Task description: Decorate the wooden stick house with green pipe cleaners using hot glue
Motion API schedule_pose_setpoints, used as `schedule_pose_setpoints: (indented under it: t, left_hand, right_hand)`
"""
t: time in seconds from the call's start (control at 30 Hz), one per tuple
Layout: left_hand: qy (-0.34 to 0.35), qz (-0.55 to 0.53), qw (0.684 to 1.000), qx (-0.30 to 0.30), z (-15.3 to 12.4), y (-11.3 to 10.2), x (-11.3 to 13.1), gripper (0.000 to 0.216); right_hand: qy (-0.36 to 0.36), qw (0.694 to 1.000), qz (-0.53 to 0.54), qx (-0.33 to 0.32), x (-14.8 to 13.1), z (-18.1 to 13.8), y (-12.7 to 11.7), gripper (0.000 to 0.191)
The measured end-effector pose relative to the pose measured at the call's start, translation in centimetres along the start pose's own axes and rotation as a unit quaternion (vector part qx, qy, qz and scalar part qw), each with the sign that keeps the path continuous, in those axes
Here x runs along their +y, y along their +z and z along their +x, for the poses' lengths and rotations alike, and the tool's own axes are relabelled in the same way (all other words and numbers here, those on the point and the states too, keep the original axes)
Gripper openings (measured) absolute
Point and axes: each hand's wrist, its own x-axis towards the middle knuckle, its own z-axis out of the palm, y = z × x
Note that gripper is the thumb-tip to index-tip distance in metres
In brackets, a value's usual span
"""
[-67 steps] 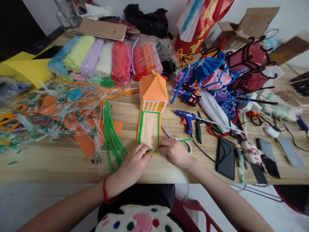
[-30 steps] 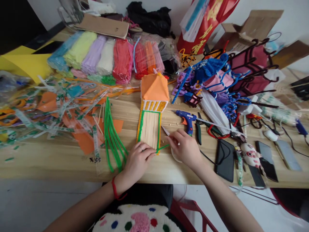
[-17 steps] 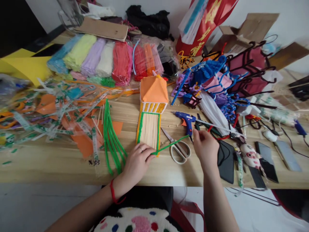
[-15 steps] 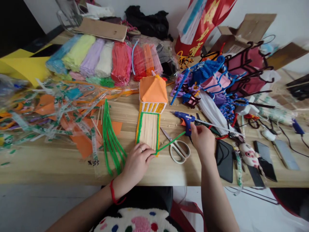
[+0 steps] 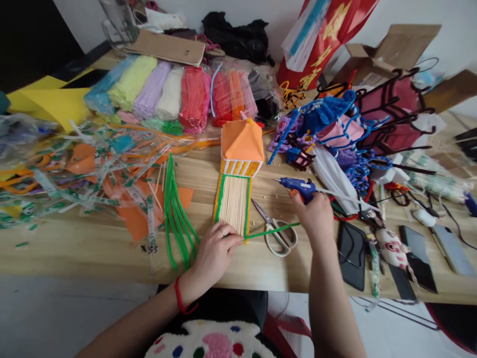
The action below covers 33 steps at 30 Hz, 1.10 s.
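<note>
A small model with an orange paper roof (image 5: 242,141) has a base of wooden sticks (image 5: 234,201), edged with green and orange pipe cleaner. My left hand (image 5: 216,248) rests over the near end of this base, its fingertips pinching a green pipe cleaner (image 5: 272,230) at the near right corner. The pipe cleaner's free end stretches right, toward my right wrist. My right hand (image 5: 315,214) is wrapped around the grip of a blue hot glue gun (image 5: 298,185), whose nozzle points left. Scissors (image 5: 281,238) lie open between my hands, partly under the pipe cleaner.
Loose green pipe cleaners (image 5: 179,219) lie left of my left hand. Scraps and wrappers (image 5: 122,184) cover the table's left side. Bagged pipe cleaners (image 5: 194,99) line the back. Blue and purple craft pieces (image 5: 328,119) and a phone (image 5: 351,256) are on the right.
My right hand has taken hold of the glue gun's grip and shifted it slightly right. The pipe cleaner's free end has dropped lower. My left hand stays at the base corner.
</note>
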Motion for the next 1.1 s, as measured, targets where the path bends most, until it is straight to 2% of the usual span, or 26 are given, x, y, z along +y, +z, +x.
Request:
schedule_pose_setpoints:
  t: [0.07,0.17,0.27,0.43,0.7,1.1]
  left_hand:
    - [0.010,0.004,1.000,0.010,-0.2,0.1,-0.2,0.014]
    - [0.016,0.022,0.999,0.017,-0.6,0.3,-0.2,0.015]
    - [0.031,0.039,0.999,0.018,-0.8,0.3,-0.2,0.016]
    - [0.055,0.070,0.996,0.022,-1.0,0.2,0.0,0.016]
    - [0.073,0.085,0.994,0.020,-1.0,-0.1,0.2,0.019]
    - [0.081,0.089,0.992,0.025,-1.0,-0.1,0.2,0.021]
  right_hand:
    - [-0.067,0.996,0.047,0.040,0.8,-0.9,-1.7,0.044]
    - [-0.186,0.976,0.116,0.008,1.0,-2.5,-3.3,0.043]
    - [-0.294,0.946,0.135,-0.014,0.4,-3.9,-3.1,0.039]
    - [-0.380,0.917,0.123,-0.009,-0.6,-4.5,-1.8,0.039]
    - [-0.447,0.893,0.034,-0.032,-0.9,-4.2,-2.1,0.035]
    - [-0.454,0.889,0.021,-0.054,-1.3,-4.1,-2.3,0.037]
